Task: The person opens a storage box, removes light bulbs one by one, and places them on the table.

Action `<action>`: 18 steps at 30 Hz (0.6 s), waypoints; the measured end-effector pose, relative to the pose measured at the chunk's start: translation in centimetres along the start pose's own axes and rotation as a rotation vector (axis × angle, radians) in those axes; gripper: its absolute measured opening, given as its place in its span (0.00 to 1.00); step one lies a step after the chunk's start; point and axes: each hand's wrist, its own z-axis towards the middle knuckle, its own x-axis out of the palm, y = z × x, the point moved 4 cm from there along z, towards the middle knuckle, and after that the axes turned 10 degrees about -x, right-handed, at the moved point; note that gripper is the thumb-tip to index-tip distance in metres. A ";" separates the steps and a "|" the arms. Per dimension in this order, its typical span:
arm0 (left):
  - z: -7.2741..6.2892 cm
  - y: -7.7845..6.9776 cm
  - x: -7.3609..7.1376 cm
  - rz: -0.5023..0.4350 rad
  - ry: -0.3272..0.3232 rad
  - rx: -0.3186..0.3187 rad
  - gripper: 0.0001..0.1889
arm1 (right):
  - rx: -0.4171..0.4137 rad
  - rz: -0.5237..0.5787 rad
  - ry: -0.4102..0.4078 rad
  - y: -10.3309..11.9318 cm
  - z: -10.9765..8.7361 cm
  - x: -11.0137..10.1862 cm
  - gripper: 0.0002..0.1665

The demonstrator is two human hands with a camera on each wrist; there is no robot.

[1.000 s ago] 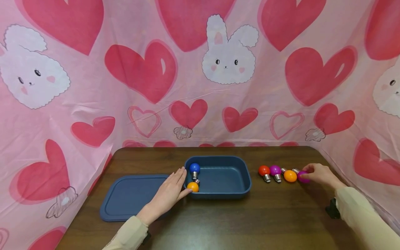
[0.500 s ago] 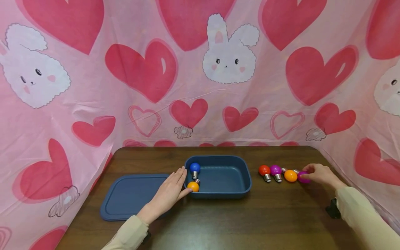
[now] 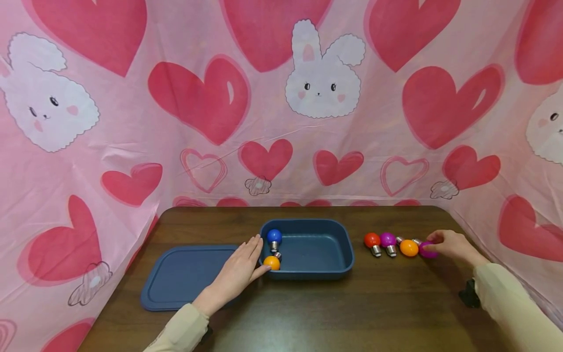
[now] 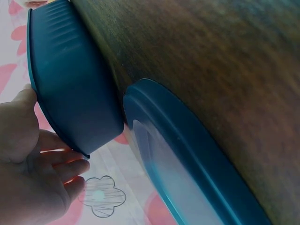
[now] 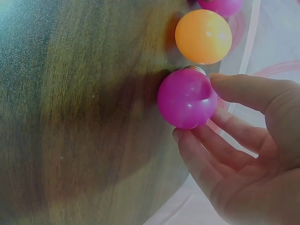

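Note:
At the right end of the bulb row, my right hand (image 3: 453, 246) holds a purple light bulb (image 3: 427, 250) between thumb and fingers. The right wrist view shows its round purple globe (image 5: 187, 99) with the thumb on one side, fingertips on the other, and the metal screw base partly hidden. My left hand (image 3: 239, 264) lies with straight fingers along the left rim of the dark blue box (image 3: 308, 275), its thumb at the near left corner. Inside the box, at its left end, lie a blue bulb (image 3: 274, 237) and an orange bulb (image 3: 271, 263).
Left of the held bulb lie a second orange bulb (image 3: 409, 248), another purple bulb (image 3: 388, 239) and a red bulb (image 3: 371, 240). The box's flat blue lid (image 3: 176, 278) is on the wooden table (image 3: 316, 313), partly under my left forearm. A pink heart-print cloth (image 3: 272, 122) surrounds the table.

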 end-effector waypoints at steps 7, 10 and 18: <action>0.0 0.0 0.0 -0.006 0.004 -0.008 0.37 | -0.005 -0.022 -0.013 -0.2 0.0 -0.3 0.29; 0.0 0.0 0.1 -0.007 0.006 -0.011 0.37 | 0.007 -0.005 0.000 -0.3 -0.1 -0.4 0.30; 0.0 0.0 0.0 0.005 -0.003 -0.009 0.38 | 0.031 0.019 0.017 -0.1 -0.2 -0.8 0.30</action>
